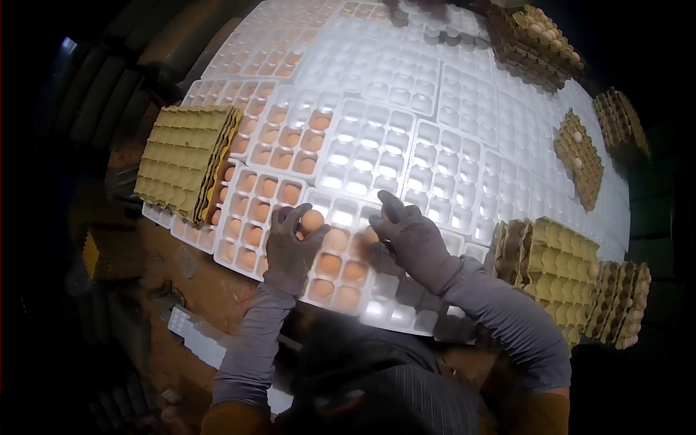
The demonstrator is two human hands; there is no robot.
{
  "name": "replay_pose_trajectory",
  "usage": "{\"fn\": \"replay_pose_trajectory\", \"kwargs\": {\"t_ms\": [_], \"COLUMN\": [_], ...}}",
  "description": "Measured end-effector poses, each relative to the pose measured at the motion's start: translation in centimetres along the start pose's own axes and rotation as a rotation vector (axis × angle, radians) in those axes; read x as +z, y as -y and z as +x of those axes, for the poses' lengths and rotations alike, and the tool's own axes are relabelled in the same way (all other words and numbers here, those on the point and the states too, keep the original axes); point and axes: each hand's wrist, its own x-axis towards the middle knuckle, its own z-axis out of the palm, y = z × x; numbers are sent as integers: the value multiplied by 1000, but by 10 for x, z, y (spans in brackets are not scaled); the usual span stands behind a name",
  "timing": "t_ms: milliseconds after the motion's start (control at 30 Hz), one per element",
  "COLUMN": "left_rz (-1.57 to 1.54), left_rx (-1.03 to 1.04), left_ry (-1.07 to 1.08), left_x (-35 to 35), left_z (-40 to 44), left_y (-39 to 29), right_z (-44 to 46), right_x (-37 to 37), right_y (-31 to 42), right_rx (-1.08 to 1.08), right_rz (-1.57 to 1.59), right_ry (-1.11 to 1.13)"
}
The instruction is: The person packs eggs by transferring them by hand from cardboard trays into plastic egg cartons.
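My left hand (pixel 290 243), in a grey glove, has its fingers curled around a brown egg (pixel 312 220) above a white cell tray (pixel 341 209). Nearest me, several cells of that tray hold brown eggs (pixel 329 264). My right hand (pixel 415 243), gloved too, is over the tray's right edge with its fingers bent around another egg (pixel 371 234). The fingers partly cover this egg and the area is blurred, so I cannot tell whether it touches its cell.
White trays (pixel 367 148) cover the broad surface, those on the left filled with eggs (pixel 286 159). A stack of cardboard egg trays (pixel 185 159) lies at left. More stacks stand on the right (pixel 554 268) and at the back right (pixel 536 43). A loose cardboard tray (pixel 580 161) carries a few eggs.
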Motion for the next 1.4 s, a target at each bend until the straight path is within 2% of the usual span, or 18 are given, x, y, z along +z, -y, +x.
{"fn": "replay_pose_trajectory", "kwargs": {"t_ms": [33, 133, 300, 400, 467, 533, 633, 800, 833, 900, 967, 1000, 1067, 1167, 1200, 1233, 1300, 1400], "left_rz": [112, 277, -319, -276, -53, 269, 275, 257, 251, 145, -78, -203, -441, -609, -624, -668, -803, -689], "left_rx": [96, 306, 200, 425, 443, 501, 531, 538, 542, 498, 401, 349, 271, 176, 151, 50, -88, -26], "left_ry": [26, 172, 217, 158, 194, 177, 118, 81, 55, 18, 61, 115, 312, 666, 758, 790, 873, 681], "left_x": [1, 5, 31, 72, 83, 93, 99, 103, 102, 104, 100, 96, 102, 131, 141, 154, 177, 211], "left_z": [16, 48, 114, 139, 140, 139, 136, 139, 140, 131, 100, 78, 16, -75, -99, -121, -150, -187], "left_y": [14, 32, 8, 21, 28, 35, 37, 39, 41, 32, -5, -25, -84, -163, -191, -214, -255, -270], "right_z": [21, 43, 76, 88, 108, 127, 140, 62, 34, -37, -113, -149, -221, -311, -342, -366, -390, -372], "right_x": [15, 44, 78, 77, 78, 74, 95, 54, 34, -2, -47, -71, -110, -159, -158, -160, -167, -175], "right_y": [0, 6, 31, 21, 9, 0, -20, 25, 42, 54, 57, 44, 15, -50, -83, -113, -158, -196], "right_rx": [27, 103, 149, 222, 324, 318, 130, 549, 578, 325, 337, 274, 446, 766, 832, 942, 815, 885], "right_rz": [-102, 16, 326, 306, 569, 563, 319, 1298, 1353, 937, 802, 496, 453, 17, 17, 137, -34, -149], "right_ry": [27, -17, 8, -255, -516, -526, -595, -517, -500, -456, -414, -506, -677, -769, -828, -864, -775, -573]}}
